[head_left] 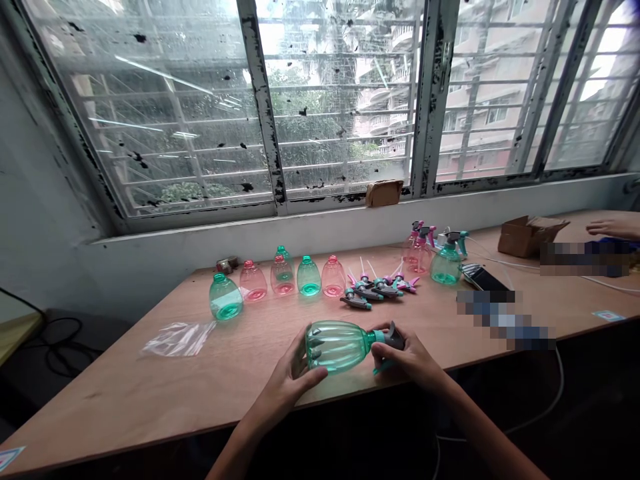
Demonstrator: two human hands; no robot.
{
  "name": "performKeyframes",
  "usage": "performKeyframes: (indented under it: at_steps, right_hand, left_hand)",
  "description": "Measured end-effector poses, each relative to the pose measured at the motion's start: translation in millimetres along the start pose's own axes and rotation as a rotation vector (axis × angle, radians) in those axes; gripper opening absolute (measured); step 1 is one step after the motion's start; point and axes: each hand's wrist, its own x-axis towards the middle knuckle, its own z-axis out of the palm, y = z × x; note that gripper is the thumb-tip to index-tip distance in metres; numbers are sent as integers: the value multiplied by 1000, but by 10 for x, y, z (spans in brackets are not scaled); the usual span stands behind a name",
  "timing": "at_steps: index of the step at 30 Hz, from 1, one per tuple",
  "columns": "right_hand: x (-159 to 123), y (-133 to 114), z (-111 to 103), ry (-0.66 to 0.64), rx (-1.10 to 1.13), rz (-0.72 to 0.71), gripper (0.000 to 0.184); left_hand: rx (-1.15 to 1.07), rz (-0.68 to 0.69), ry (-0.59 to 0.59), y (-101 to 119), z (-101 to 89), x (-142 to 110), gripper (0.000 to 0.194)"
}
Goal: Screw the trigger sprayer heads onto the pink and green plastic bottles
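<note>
A clear green spray bottle lies on its side in the air above the table's front edge, its neck to the right. Around its base end my left hand is closed. My right hand grips the grey and teal spray head at the neck. Whether the head is fully screwed on I cannot tell. Beyond the hands, several loose spray heads with thin tubes lie in a pile. Left of them stand several bottles without heads, among them a green bottle and a pink bottle.
Pink spray bottles and a green one with heads stand at the back. A phone, cables and an open cardboard box are to the right, near another person's hand. A plastic bag lies left.
</note>
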Motion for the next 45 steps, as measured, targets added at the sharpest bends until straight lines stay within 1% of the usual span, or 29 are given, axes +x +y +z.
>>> performKeyframes:
  at_steps: [4, 7, 9, 11, 12, 16, 19, 22, 24, 27, 29, 33, 35, 38, 39, 40, 43, 45]
  right_hand:
    - [11, -27, 3, 8, -8, -12, 37]
    - [13, -25, 3, 2, -3, -12, 37]
    - [11, -12, 1, -7, -1, -4, 38]
    - [12, 2, -4, -7, -5, 2, 39]
    - [13, 9, -7, -2, -9, 0, 38]
    - [16, 26, -15, 12, -4, -27, 35]
    - [12, 27, -12, 8, 4, -25, 36]
    - [12, 22, -5, -5, 2, -8, 38]
    - [16, 19, -2, -5, -6, -3, 39]
    - [17, 15, -2, 13, -23, -5, 40]
    - [13, 9, -1, 14, -27, -1, 40]
    - [3, -4, 2, 15, -22, 6, 40]
    - [2, -7, 5, 17, -29, 6, 41]
    - [7, -5, 8, 18, -44, -1, 43]
    - [9, -2, 8, 21, -47, -7, 43]
    - [11, 1, 7, 30, -47, -12, 42]
    - [15, 10, 2, 65, -33, -16, 41]
    - [14, 11, 1, 71, -25, -13, 41]
  left_hand:
    - [-61, 28, -43, -62, 6, -18, 99]
    - [-51, 8, -7, -67, -9, -11, 103]
    - [-13, -4, 23, -40, -18, -3, 93]
    - [23, -16, 14, -16, -20, -4, 81]
    - [25, -16, -2, -12, -18, -8, 81]
    - [-29, 30, -52, -56, -19, -24, 96]
    - [-6, 0, 2, -75, -35, -11, 97]
    - [59, -28, 62, -47, -48, 9, 80]
    - [67, -24, 42, -32, -45, 13, 74]
    - [-15, 4, -8, -57, -28, 4, 86]
    - [-68, 30, -24, -97, -20, -2, 91]
    - [-113, 40, 15, -132, -25, -1, 98]
    - [-98, 39, 34, -101, -33, 7, 93]
    - [-21, 23, 20, -33, -32, 21, 70]
    - [-9, 13, 14, -18, -27, 23, 67]
    - [-14, 4, 11, -10, -21, 24, 68]
    - [-68, -7, -23, -20, -4, 15, 88]
    - [-83, -5, -51, -28, 3, 4, 97]
